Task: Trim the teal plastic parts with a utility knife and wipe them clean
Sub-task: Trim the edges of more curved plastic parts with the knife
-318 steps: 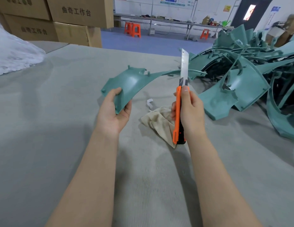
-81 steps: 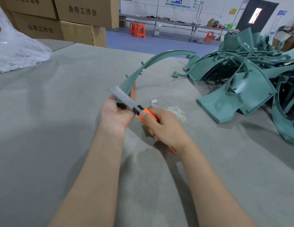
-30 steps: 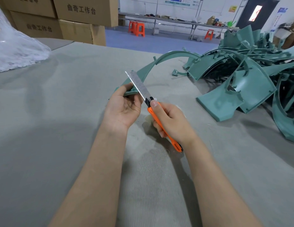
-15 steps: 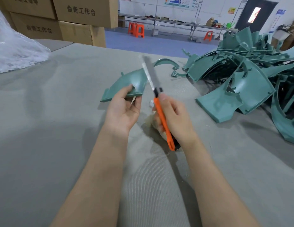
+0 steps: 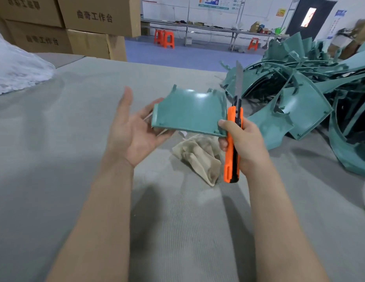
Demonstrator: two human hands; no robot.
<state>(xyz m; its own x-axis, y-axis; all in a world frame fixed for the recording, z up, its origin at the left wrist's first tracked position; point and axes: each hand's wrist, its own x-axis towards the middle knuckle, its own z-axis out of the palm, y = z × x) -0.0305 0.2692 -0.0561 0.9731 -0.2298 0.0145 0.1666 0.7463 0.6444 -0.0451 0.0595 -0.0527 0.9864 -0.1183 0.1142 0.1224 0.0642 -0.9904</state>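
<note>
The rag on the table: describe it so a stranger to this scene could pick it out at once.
Start at the grey table and find the heap of teal parts on its right side. Nearer than the heap, just below the right hand holding the orange utility knife, lies the rag. It is the only crumpled beige cloth, soft among hard teal plastic.
</note>
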